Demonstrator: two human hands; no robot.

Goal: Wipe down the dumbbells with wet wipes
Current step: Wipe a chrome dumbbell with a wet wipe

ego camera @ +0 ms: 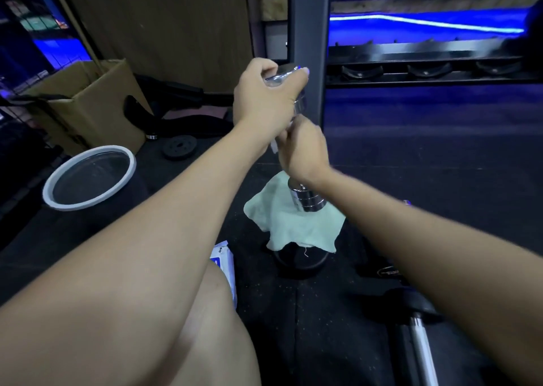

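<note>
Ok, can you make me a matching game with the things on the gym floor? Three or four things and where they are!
Things:
1. chrome dumbbell
2. green cloth
3. wipes packet
4. bin

Places:
A. by the person's knee
B. far left on the floor, with a white rim
C. upright, gripped by the left hand on top and the right hand at the middle
D. spread under the dumbbell's bottom end

Pairs: 1-C, 2-D, 3-A, 4-B
</note>
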